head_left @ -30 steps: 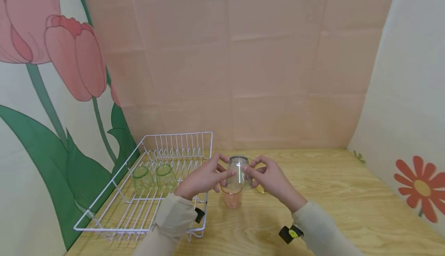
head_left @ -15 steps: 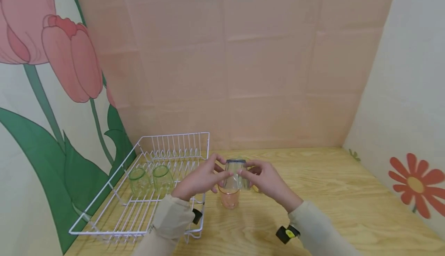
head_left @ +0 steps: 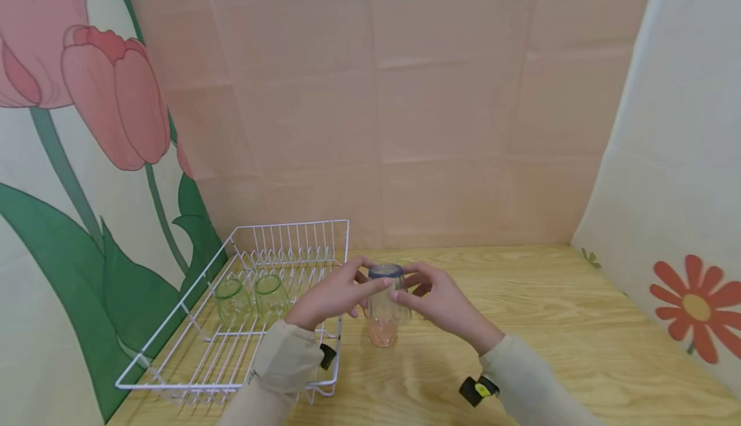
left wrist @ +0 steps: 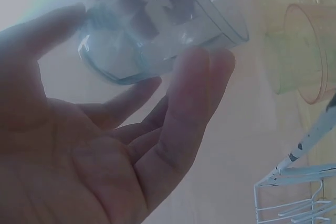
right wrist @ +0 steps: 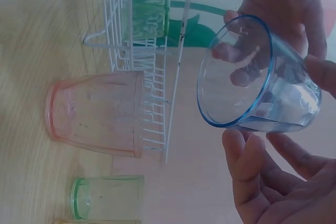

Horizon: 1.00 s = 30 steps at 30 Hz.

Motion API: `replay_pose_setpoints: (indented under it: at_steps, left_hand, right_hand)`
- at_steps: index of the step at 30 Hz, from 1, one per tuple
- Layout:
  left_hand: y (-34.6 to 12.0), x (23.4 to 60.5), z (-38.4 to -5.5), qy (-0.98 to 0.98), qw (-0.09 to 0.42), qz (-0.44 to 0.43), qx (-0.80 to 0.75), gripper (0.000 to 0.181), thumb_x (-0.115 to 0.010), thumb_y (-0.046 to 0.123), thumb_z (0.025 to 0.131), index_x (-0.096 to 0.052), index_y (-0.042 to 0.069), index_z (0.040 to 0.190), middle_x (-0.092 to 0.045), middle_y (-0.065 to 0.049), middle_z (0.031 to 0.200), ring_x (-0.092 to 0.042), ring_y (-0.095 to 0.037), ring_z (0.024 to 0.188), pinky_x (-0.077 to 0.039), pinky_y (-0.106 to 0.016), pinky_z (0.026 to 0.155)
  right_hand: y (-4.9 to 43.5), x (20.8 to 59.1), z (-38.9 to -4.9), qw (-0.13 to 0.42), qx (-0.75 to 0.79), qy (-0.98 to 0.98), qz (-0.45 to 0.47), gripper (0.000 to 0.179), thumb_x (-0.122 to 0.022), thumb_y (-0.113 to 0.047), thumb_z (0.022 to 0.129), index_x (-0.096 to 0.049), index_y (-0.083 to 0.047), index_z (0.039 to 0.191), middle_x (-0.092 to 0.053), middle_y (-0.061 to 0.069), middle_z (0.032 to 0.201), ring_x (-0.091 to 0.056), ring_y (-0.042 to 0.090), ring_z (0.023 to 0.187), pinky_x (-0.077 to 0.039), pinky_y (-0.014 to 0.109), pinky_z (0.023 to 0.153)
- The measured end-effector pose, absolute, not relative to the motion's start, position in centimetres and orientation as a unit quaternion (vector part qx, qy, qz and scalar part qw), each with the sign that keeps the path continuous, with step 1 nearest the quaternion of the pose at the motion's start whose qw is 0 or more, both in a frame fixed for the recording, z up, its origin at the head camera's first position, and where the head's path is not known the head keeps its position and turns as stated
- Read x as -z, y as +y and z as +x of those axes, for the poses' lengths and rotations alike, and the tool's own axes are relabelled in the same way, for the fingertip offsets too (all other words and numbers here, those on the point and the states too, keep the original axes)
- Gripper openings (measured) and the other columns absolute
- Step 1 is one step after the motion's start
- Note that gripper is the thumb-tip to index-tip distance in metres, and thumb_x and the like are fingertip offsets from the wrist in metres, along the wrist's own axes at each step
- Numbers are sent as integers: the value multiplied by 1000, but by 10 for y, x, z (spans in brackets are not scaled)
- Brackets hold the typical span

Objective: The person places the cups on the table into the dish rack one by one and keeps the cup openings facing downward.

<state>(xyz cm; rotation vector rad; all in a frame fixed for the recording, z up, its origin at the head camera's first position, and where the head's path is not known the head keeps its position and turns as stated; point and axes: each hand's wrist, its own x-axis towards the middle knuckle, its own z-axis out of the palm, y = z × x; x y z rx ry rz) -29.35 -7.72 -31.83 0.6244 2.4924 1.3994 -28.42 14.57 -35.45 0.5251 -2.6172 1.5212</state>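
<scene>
A clear blue glass (head_left: 386, 294) is held above the table with its base up and its mouth down. My left hand (head_left: 338, 291) holds it from the left, thumb and fingers on its side. From the right, my right hand (head_left: 437, 297) pinches the same blue glass (right wrist: 291, 90) between thumb and fingers. Below it, partly behind the blue glass in the head view, a pink glass (head_left: 382, 334) stands upright on the table. A green glass (right wrist: 107, 198) stands near the pink one in the right wrist view, with a sliver of a yellow glass (right wrist: 97, 222) at the frame edge.
Left of my hands sits a white wire dish rack (head_left: 231, 385). Two green glasses, one (head_left: 233, 307) left of the other (head_left: 272, 304), are in it. A pink cloth backdrop (head_left: 440, 123) hangs behind the wooden table (head_left: 521, 323), with flower-printed cloth on both sides.
The blue glass has shifted slightly left, over the pink glass in the head view, and its base now tips more toward the camera. Both hands moved with it and kept hold.
</scene>
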Motion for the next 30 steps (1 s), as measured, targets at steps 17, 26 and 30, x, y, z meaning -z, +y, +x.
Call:
replay_pose_setpoints:
  at_steps: [17, 26, 30]
  left_hand:
    - [-117, 300, -296, 875, 55, 155, -455, 60, -70, 42, 93, -48, 6, 135, -61, -15, 111, -65, -24, 84, -58, -37, 66]
    - [-150, 293, -308, 895, 53, 106, -431, 53, -65, 33, 98, -44, -1, 133, -61, -16, 108, -62, -27, 84, -56, -33, 66]
    - [-157, 296, -311, 912, 57, 70, -400, 52, -66, 36, 96, -45, 0, 128, -59, -12, 99, -60, -23, 75, -53, -32, 64]
  right_hand:
    - [149, 361, -288, 44, -506, -842, 180, 50, -70, -42, 93, -57, -15, 134, -65, 12, 124, -62, 25, 92, -55, 37, 66]
    - [151, 364, -286, 35, -503, -849, 161, 46, -68, -44, 94, -60, -16, 130, -64, 10, 123, -62, 21, 87, -53, 35, 67]
    - [151, 365, -287, 39, -502, -848, 164, 43, -67, -41, 95, -61, -14, 128, -65, 12, 123, -63, 21, 88, -54, 36, 67]
